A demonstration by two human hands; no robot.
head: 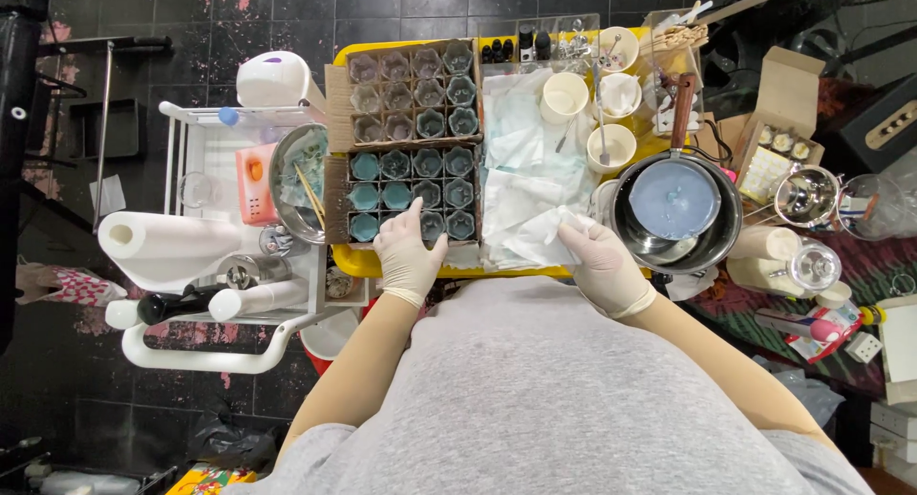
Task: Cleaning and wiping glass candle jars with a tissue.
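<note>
Teal-filled hexagonal candle moulds [411, 194] sit in a brown cardboard divider tray at ten o'clock from our chest, on the yellow table [355, 262]. Our left hand [408, 251], in a pale glove, rests with spread, loosely open fingers on the near row of that tray and grips nothing. At one o'clock our right hand [600, 261], gloved too, is closed on a crumpled white cloth [543, 235] lying on the sheet of clear plastic [521, 161].

We judge the nearest risk to be the left fingers pressing into a mould: if the teal fill is not set, the surface would dent or smear the glove. A push could also slide the tray towards the steel bowl with a wooden stick [298, 182] at nine o'clock.

Just right of the cloth, at two o'clock, stands the steel saucepan of pale blue wax [676, 201]. A wide sweep of the right hand could knock its rim and slop wax.

Farther off, at twelve o'clock, the cream paper cups [611, 146] with spoons look easy to tip if the plastic beneath gets tugged.
</note>
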